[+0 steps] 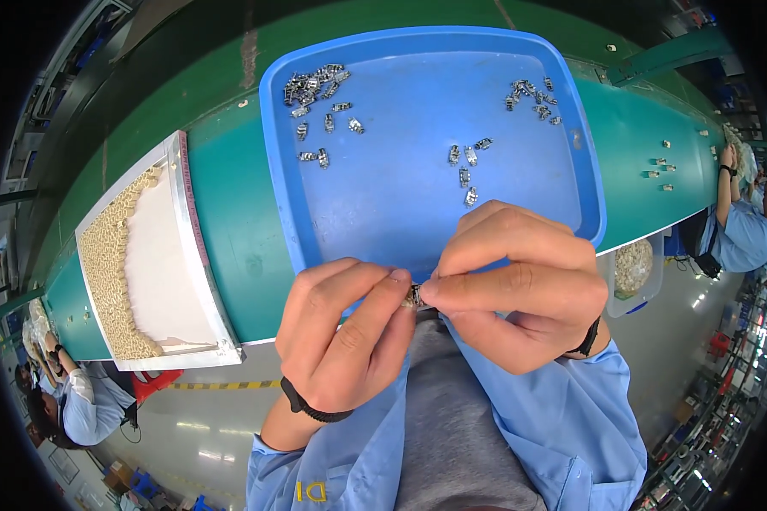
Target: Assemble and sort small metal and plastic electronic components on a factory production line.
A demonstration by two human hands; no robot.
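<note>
Just past the near rim of the blue tray (285, 196), my hands meet fingertip to fingertip. A small metal part (415, 295) with a beige bit at its left is pinched between them, mostly covered by the fingers. My left hand (343, 328) is closed on its left side, thumb and forefinger together. From the right, the thumb and forefinger of my right hand (520, 285) grip the same part. Inside the tray, similar metal parts lie in a heap (311, 85) at far left, a looser group (533, 98) at far right, and several (464, 176) near the middle.
Left of the tray, a shallow white-lined box (166, 281) holds many small beige pieces (111, 264). Several loose parts (666, 170) sit on the green bench (631, 192) at right. Below the bench edge stands a clear tub (635, 268) of pale pieces. Co-workers (741, 230) sit at both sides.
</note>
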